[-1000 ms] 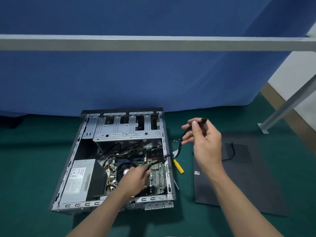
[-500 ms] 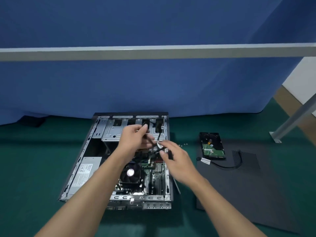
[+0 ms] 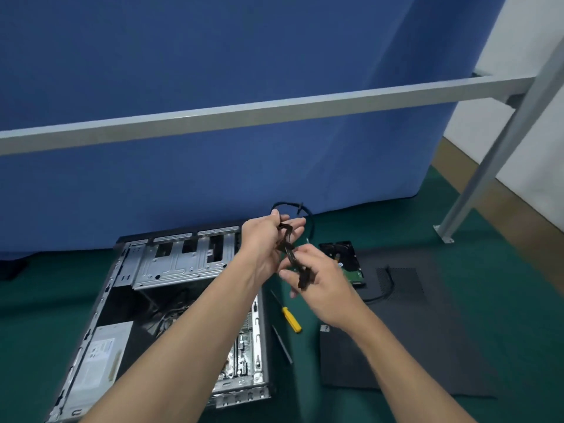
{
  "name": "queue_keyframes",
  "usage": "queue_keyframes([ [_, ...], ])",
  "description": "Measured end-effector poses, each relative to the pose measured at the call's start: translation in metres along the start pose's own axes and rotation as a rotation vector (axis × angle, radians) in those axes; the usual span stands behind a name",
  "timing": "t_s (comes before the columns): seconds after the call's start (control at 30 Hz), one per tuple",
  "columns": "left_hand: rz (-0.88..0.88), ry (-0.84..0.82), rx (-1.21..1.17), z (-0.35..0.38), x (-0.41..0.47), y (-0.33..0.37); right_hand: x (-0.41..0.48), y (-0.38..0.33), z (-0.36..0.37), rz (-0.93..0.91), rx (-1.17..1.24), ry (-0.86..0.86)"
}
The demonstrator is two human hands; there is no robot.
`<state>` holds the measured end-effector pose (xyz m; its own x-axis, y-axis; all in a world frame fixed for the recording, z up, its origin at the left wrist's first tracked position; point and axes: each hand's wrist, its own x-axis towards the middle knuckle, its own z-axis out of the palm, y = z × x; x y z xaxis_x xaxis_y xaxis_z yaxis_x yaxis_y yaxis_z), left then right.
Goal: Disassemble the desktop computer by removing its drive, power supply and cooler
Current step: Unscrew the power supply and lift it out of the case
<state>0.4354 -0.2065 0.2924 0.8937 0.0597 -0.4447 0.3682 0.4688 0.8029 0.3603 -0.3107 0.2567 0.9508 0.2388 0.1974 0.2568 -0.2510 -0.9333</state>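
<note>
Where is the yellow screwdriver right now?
In the head view, the yellow-handled screwdriver lies on the green mat, right of the open grey metal computer case and left of the flat black side panel.

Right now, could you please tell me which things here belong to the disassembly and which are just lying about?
Part of the job: computer case, power supply inside it, hard drive already out, black cable held in left hand and right hand, yellow screwdriver.
Lying about: side panel, grey frame bar, blue curtain.

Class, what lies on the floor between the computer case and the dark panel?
Head view: a yellow-handled screwdriver and a thin dark tool.
</note>
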Motion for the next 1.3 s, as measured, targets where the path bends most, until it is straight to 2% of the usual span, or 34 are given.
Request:
queue_keyframes([
  [0.07,-0.017,-0.028,0.029,0.013,0.007,-0.017,-0.007,0.011,-0.016,-0.004,-0.129,0.026],
  [0.13,-0.038,-0.052,0.082,0.023,0.015,-0.036,-0.016,0.024,-0.031,0.03,-0.15,0.047],
  [0.27,-0.076,-0.119,0.381,0.029,0.03,-0.073,-0.032,0.055,-0.054,0.1,-0.21,0.125],
  [0.33,-0.007,-0.13,0.72,0.021,0.038,-0.088,-0.038,0.078,-0.065,0.151,-0.387,0.216],
  [0.4,0.19,-0.098,1.278,-0.001,0.046,-0.1,-0.04,0.103,-0.074,0.205,-0.593,0.261],
  [0.47,0.381,-0.047,1.763,-0.033,0.048,-0.111,-0.038,0.132,-0.081,0.256,-0.777,0.233],
  [0.53,0.436,-0.047,2.041,-0.067,0.045,-0.121,-0.033,0.156,-0.085,0.322,-0.924,0.16],
  [0.6,0.417,-0.042,2.163,-0.093,0.04,-0.129,-0.028,0.174,-0.087,0.368,-1.005,0.09],
  [0.67,0.472,-0.023,2.172,-0.103,0.036,-0.133,-0.025,0.19,-0.088,0.422,-1.088,-0.019],
  [0.77,0.562,0.067,1.994,-0.102,0.033,-0.133,-0.026,0.211,-0.085,0.55,-1.159,-0.192],
  [0.87,0.528,0.173,1.834,-0.104,0.035,-0.133,-0.024,0.217,-0.083,0.74,-1.171,-0.251],
  [0.97,0.481,0.188,1.782,-0.105,0.04,-0.135,-0.019,0.216,-0.073,0.87,-1.082,-0.245],
  [1.03,0.479,0.18,1.762,-0.104,0.042,-0.134,-0.018,0.209,-0.057,0.751,-1.098,-0.16],
  [1.1,0.481,0.172,1.749,-0.104,0.042,-0.134,-0.016,0.201,-0.036,0.525,-1.115,-0.114],
  [1.17,0.494,0.171,1.746,-0.104,0.042,-0.135,-0.01,0.195,-0.012,0.388,-1.02,-0.194],
  [1.23,0.5,0.168,1.752,-0.103,0.041,-0.134,-0.002,0.191,0.013,0.397,-0.851,-0.293],
  [1.3,0.498,0.167,1.755,-0.102,0.042,-0.134,0.007,0.188,0.034,0.445,-0.733,-0.318],
])
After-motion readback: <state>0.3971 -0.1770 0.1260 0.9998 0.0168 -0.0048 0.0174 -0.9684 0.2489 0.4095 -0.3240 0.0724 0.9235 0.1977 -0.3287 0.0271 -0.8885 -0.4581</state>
